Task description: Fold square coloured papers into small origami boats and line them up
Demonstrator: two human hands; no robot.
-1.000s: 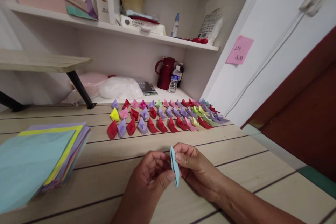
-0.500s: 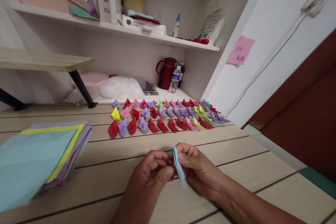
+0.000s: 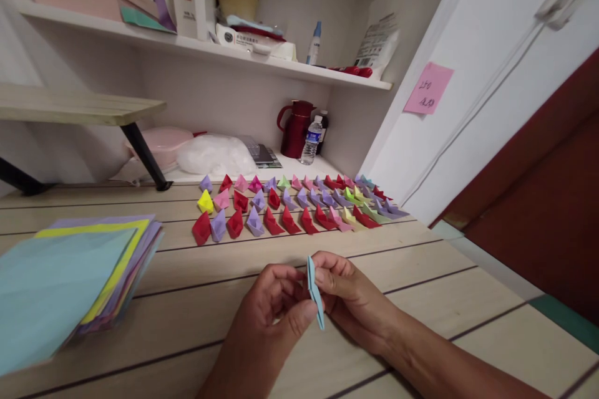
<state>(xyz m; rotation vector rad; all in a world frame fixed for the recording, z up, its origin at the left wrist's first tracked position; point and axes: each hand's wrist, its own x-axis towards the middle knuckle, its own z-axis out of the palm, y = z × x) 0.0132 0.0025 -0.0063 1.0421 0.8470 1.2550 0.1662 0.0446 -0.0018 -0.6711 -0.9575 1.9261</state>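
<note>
A small piece of folded light-blue paper [image 3: 313,290] is held edge-on above the table, its layers showing as a narrow strip. My right hand [image 3: 353,293] pinches its upper part between thumb and fingers. From the other side my left hand [image 3: 276,312] has its thumb tip against the lower part, the fingers curled behind; their tips are partly hidden. Beyond the hands stand folded paper boats in several rows, among them a red boat [image 3: 201,228], a purple boat [image 3: 218,225] and a yellow boat [image 3: 205,201].
A stack of coloured paper sheets [image 3: 60,280] lies at the left of the slatted table [image 3: 187,330]. Behind the boats are a small raised shelf [image 3: 84,106] with black legs, a plastic bag [image 3: 216,154], a dark red jug [image 3: 296,131] and a water bottle [image 3: 311,142].
My left thumb has moved right and onto the lower part of the folded blue paper. The paper's lower end has shifted slightly left and up. The boats and sheets stay put.
</note>
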